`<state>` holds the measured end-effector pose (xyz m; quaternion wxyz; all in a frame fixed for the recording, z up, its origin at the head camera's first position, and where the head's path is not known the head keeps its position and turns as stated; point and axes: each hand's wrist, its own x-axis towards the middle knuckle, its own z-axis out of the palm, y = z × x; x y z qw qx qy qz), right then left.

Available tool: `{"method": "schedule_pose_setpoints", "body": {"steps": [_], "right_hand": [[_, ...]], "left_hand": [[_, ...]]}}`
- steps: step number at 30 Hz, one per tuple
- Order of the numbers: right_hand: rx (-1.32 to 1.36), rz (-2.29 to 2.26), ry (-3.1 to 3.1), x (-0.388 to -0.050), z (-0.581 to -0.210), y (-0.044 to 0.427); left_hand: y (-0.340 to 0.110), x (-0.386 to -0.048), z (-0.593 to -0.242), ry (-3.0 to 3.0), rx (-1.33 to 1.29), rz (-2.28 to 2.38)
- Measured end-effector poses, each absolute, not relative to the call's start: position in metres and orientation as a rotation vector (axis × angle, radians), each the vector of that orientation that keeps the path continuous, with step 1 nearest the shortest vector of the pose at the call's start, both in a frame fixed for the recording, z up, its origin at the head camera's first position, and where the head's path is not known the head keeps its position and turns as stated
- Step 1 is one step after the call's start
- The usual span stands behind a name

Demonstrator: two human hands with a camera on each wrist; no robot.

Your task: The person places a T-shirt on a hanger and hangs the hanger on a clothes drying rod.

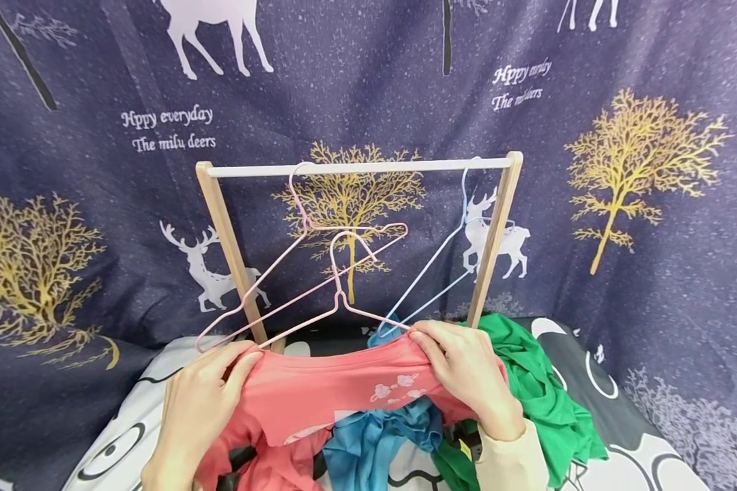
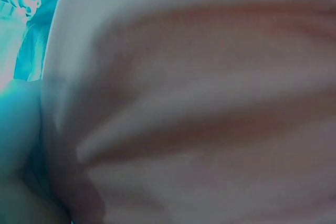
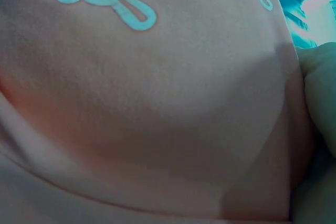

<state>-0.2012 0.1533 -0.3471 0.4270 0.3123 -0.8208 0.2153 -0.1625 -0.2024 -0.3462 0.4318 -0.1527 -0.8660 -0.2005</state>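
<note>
A coral-pink shirt (image 1: 319, 389) with white flower prints is stretched between both hands in the head view. The left hand (image 1: 205, 395) pinches its neckline at the left; the right hand (image 1: 467, 372) pinches it at the right. From the neckline rises a pink hanger (image 1: 342, 294), its hook upright and its lower part hidden by the cloth. Shirt fabric (image 2: 199, 119) fills most of the left wrist view, with part of the left hand (image 2: 18, 135) at the edge. The right wrist view shows the printed fabric (image 3: 157, 87) and part of the right hand (image 3: 320, 98).
Behind stands a rack with a white bar (image 1: 368, 167). A pink hanger (image 1: 276, 262) and a blue hanger (image 1: 426, 262) hang from it. Blue cloth (image 1: 368, 436) and green cloth (image 1: 528, 389) lie on the patterned bedding (image 1: 123, 436). A printed curtain (image 1: 368, 82) hangs behind.
</note>
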Motion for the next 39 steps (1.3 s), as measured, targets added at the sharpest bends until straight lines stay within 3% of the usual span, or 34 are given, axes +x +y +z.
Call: {"method": "schedule_pose_setpoints", "body": {"steps": [39], "right_hand": [[0.912,0.681,-2.018,-0.184,-0.339,0.139]], "left_hand": [[-0.229,-0.138,-0.332,-2.193,-0.229,-0.579]]}}
